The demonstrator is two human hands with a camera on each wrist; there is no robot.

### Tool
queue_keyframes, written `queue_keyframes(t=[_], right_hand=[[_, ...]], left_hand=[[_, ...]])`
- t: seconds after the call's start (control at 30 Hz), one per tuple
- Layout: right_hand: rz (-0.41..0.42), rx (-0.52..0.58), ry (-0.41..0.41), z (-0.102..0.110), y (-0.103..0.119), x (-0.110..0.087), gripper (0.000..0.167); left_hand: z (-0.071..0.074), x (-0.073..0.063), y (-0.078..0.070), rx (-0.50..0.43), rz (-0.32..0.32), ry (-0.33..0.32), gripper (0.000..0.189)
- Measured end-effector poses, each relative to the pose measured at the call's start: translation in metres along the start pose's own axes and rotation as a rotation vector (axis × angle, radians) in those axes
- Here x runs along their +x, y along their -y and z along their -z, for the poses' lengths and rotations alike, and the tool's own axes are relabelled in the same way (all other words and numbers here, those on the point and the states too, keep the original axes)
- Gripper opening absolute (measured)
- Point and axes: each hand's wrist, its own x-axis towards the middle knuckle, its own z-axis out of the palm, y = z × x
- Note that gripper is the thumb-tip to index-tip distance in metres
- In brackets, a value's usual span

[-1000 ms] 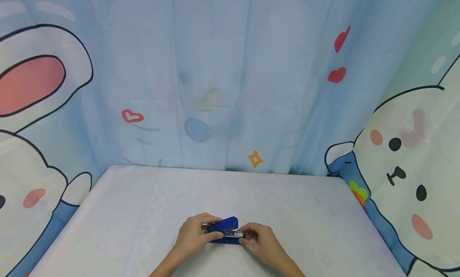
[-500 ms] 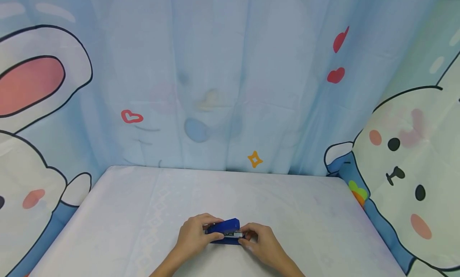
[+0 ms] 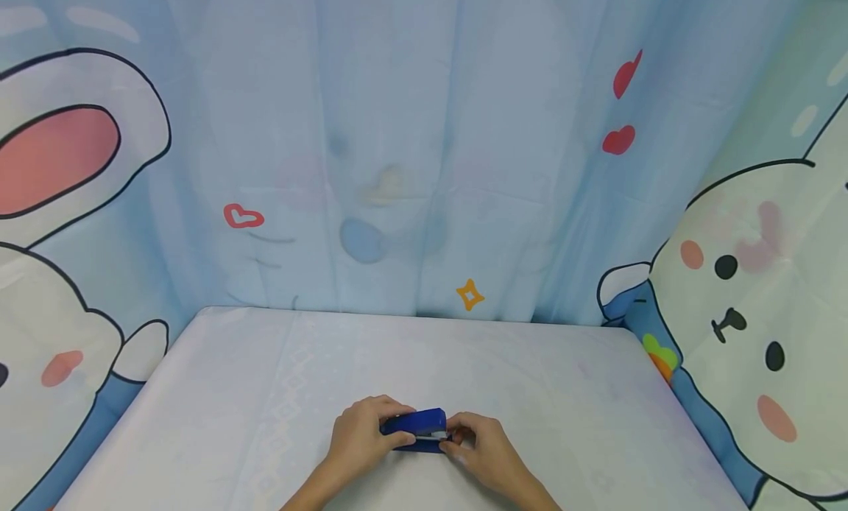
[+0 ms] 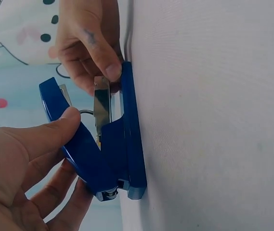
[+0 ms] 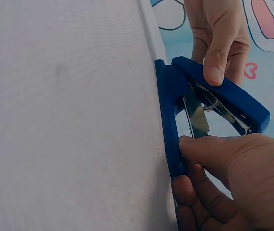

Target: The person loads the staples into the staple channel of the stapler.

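A blue stapler (image 3: pixel 419 421) sits on the table at its front middle, between my two hands. My left hand (image 3: pixel 361 431) grips its top cover (image 4: pixel 81 147), thumb on one side and fingers on the other. That cover stands tilted up from the metal staple channel (image 4: pixel 102 102), a curved wire showing between them in the left wrist view. My right hand (image 3: pixel 483 446) pinches the front end of the blue base (image 5: pixel 168 120), with the thumb (image 5: pixel 202 147) on its upper face. The right fingers partly hide the channel's tip.
A white cloth covers the table (image 3: pixel 265 393). Behind it hangs a light blue curtain (image 3: pixel 397 128) printed with hearts and white cartoon animals, reaching down to the table's back edge.
The stapler's top cover has swung down closer to the staple channel, and my left hand has shifted slightly right and down with it. My right hand stays nearly where it was.
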Motion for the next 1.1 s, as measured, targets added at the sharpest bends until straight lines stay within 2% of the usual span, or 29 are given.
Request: queue_keyframes(t=[0.23, 0.6, 1.1], right_hand=[[-0.009, -0.025, -0.001, -0.0008, -0.0007, -0.0003, 0.016], [0.006, 0.010, 0.005, 0.0003, 0.0005, -0.0007, 0.016], [0.008, 0.004, 0.000, 0.0010, 0.0012, -0.0009, 0.016]], left_hand=[[-0.0012, -0.0009, -0.0034, 0.048, -0.010, -0.004, 0.033], [-0.0017, -0.0007, -0.0058, 0.086, -0.021, -0.003, 0.034], [-0.0045, 0.0007, -0.0089, 0.145, -0.024, -0.005, 0.034]])
